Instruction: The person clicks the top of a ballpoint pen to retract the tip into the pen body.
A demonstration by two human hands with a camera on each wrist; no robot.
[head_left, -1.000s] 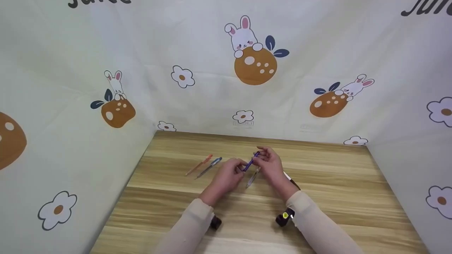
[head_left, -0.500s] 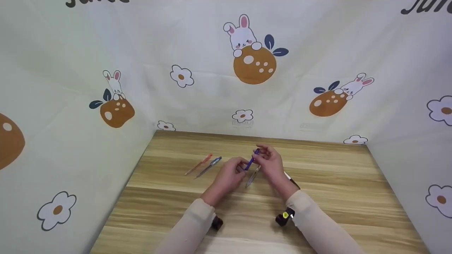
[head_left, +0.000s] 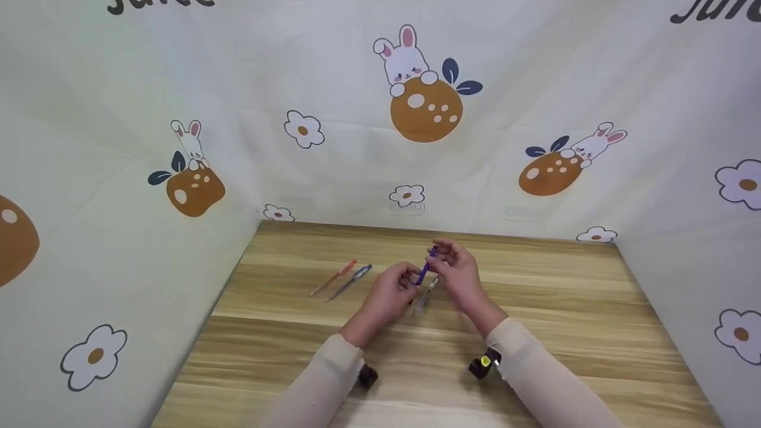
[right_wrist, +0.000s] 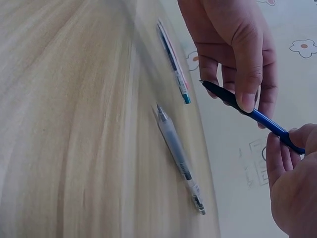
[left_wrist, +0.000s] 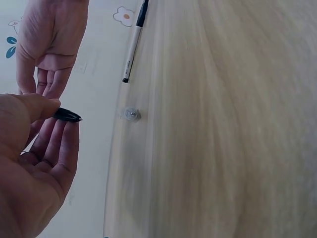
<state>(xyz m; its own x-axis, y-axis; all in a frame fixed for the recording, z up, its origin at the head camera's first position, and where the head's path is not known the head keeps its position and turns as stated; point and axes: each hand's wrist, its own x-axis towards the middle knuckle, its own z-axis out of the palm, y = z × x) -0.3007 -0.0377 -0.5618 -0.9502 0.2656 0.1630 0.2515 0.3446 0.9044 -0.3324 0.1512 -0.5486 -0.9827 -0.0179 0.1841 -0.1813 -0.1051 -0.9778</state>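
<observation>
A blue pen (head_left: 424,272) with a dark grip is held in the air between both hands. My left hand (head_left: 389,294) pinches it near its writing end, between thumb and fingers; the bare tip (left_wrist: 79,118) shows in the left wrist view. At the other end, my right hand (head_left: 462,274) pinches the pen with thumb and fingertips, as the right wrist view shows. Below the hands, a clear pen (right_wrist: 176,148) lies on the table. In the left wrist view a white pen with a black end (left_wrist: 132,54) lies farther off; the right arm hides it from the head view.
An orange pen (head_left: 334,277) and a blue clear-barrelled pen (head_left: 349,283) lie side by side on the wooden table (head_left: 267,351), left of the hands. Cloth walls (head_left: 333,172) with rabbit and orange prints enclose the table's back and sides.
Both hands have risen slightly away from the body with the pen, which stands a little steeper in the head view. The right arm has come to cover the white pen.
</observation>
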